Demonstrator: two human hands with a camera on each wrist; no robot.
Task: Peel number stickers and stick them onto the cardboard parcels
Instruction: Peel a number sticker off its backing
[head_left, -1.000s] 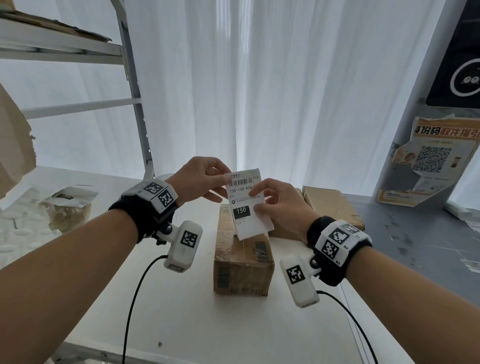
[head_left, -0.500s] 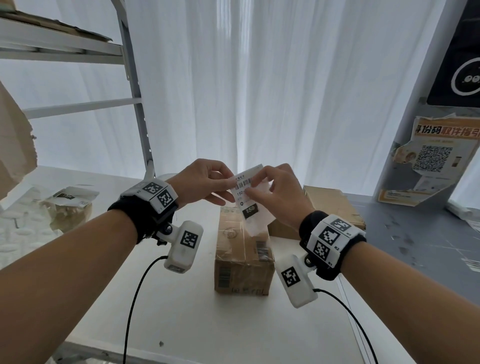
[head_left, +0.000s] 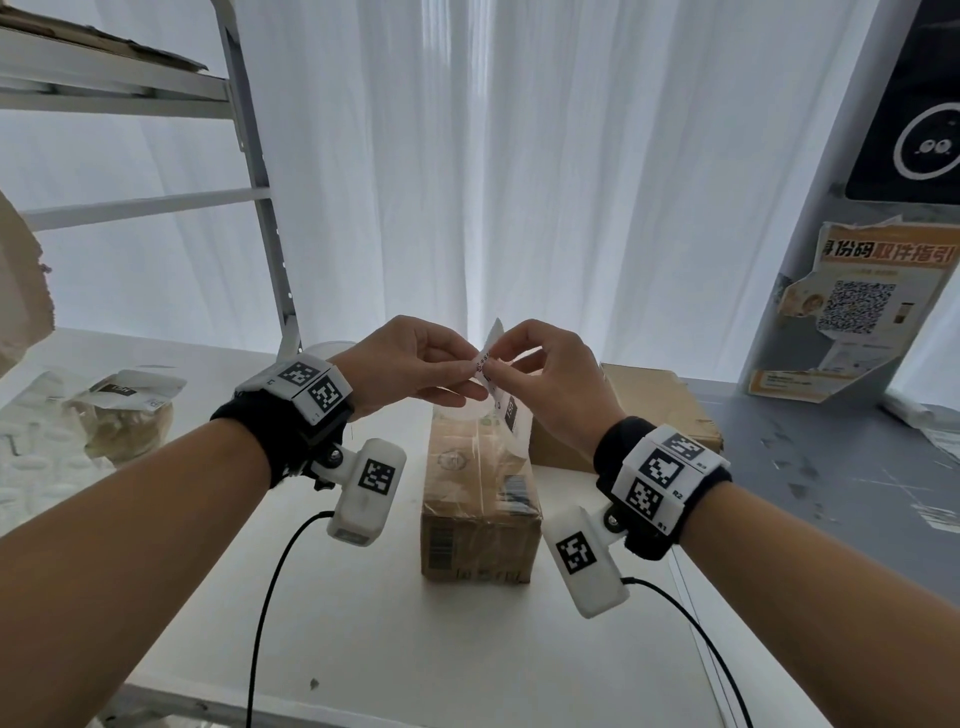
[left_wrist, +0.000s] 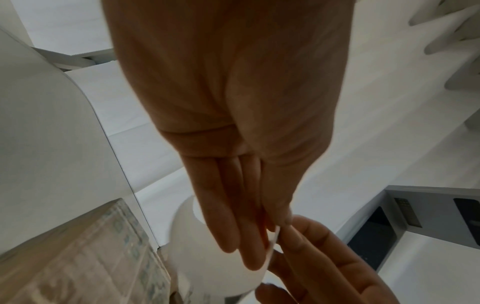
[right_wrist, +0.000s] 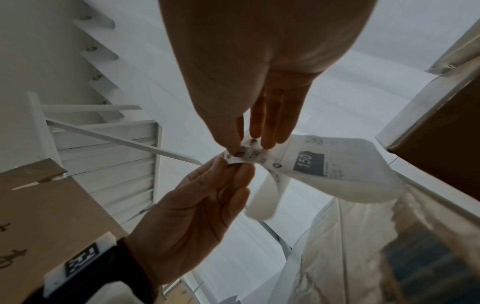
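Both hands hold a white number sticker (head_left: 503, 396) marked 150 (right_wrist: 309, 162) in the air above a taped cardboard parcel (head_left: 478, 499) on the white table. My left hand (head_left: 415, 364) pinches the sticker's top corner with thumb and fingers. My right hand (head_left: 540, 369) pinches the same corner from the other side, and the sheet curls and hangs down towards the parcel. In the right wrist view a strip of backing (right_wrist: 267, 197) bends away under the sticker. A second cardboard parcel (head_left: 654, 410) lies behind my right wrist.
A metal shelf rack (head_left: 249, 171) stands at the left. A bagged packet with a label (head_left: 130, 410) lies on bubble wrap at the left. The grey counter (head_left: 831, 467) and a poster with a QR code (head_left: 852, 312) are at the right. White curtain behind.
The sticker was flat and facing me; it has since turned edge-on and curled. My right hand rose from the sticker's lower right edge to its top corner, next to my left fingers.
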